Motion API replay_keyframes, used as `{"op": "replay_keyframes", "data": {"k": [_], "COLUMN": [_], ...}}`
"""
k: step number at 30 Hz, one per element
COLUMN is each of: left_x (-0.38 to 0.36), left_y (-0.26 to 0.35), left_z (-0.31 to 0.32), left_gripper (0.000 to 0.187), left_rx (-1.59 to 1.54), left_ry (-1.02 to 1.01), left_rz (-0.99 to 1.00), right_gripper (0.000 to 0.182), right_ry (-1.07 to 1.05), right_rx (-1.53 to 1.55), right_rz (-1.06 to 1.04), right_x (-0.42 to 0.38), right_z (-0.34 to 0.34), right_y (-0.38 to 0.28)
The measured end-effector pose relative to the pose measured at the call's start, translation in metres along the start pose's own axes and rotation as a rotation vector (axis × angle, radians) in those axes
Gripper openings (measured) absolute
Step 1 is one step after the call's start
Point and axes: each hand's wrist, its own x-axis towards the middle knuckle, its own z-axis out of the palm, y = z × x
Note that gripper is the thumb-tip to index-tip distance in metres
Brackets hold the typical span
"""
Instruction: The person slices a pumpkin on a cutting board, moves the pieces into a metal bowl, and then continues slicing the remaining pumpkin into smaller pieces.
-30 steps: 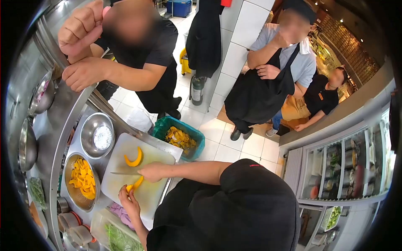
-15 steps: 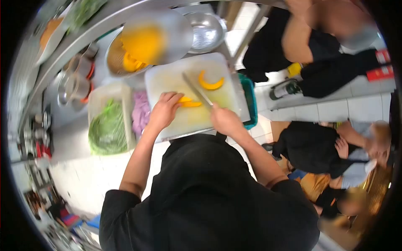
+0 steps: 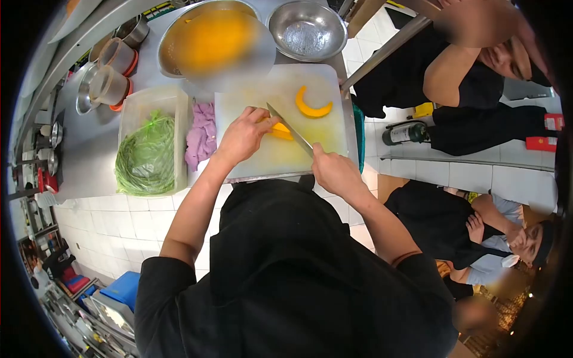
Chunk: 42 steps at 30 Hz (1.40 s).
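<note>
On the white cutting board (image 3: 250,164) lie orange pieces of what looks like squash. My left hand (image 3: 243,134), fingers curled, presses down on the orange piece (image 3: 282,132) near the board's middle. The knife (image 3: 289,127) is in my right hand (image 3: 335,173), closed round its handle, with the blade slanting up and left along that piece. A curved orange slice (image 3: 311,105) rests alone at the board's upper right.
Beyond the board are a bowl of orange pieces (image 3: 173,52), partly blurred, and a metal bowl (image 3: 307,30). At left are a purple cloth (image 3: 201,135) and a tub with bagged greens (image 3: 146,156). Several people are at the right.
The view has shifted, so the board sits slightly higher in it. The knife blade now lies against the orange piece, where before it was held further above and right of my left hand.
</note>
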Motion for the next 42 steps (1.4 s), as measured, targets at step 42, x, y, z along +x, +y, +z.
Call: {"op": "replay_keyframes", "data": {"k": [42], "left_x": [-0.011], "left_y": [-0.021], "left_z": [0.007], "left_gripper": [0.032], "left_rx": [-0.319], "left_ry": [0.081], "left_rz": [-0.228], "right_gripper": [0.028], "right_ry": [-0.082], "right_rx": [0.194], "right_rz": [0.045], "right_x": [0.039], "right_z": [0.015], "right_y": [-0.016]}}
